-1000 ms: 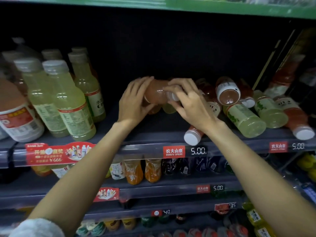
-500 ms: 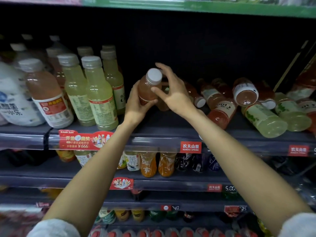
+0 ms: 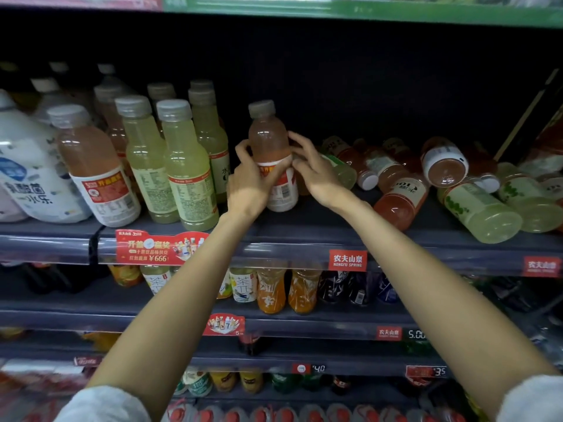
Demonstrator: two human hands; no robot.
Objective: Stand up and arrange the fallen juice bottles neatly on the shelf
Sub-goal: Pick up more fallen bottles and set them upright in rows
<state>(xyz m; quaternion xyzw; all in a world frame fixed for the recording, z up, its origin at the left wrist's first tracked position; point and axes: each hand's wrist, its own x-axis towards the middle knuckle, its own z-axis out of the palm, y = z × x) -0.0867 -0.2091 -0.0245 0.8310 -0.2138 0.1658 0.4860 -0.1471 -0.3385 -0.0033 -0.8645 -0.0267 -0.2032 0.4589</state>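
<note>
A pink juice bottle [image 3: 268, 141] with a grey cap stands upright on the grey shelf [image 3: 304, 236], just right of the upright rows. My left hand [image 3: 249, 184] wraps its labelled lower body from the left. My right hand [image 3: 313, 169] rests its fingertips on the bottle's right side. Left of it stand upright yellow-green bottles [image 3: 185, 169] and another pink one [image 3: 94, 166]. To the right, several bottles lie fallen: a pink one [image 3: 399, 199] pointing at me, a yellow-green one [image 3: 478, 211], and a pink one [image 3: 444, 162] stacked on top.
A large white jug [image 3: 27, 178] stands at the far left of the shelf. A red promo tag [image 3: 158, 248] and a red brand tag [image 3: 347, 260] hang on the shelf's front rail. Lower shelves hold tea and orange drink bottles [image 3: 271, 290].
The pink bottle went from lying sideways in both hands to upright, and it now stands on the shelf. The view has shifted, so the shelf appears further right.
</note>
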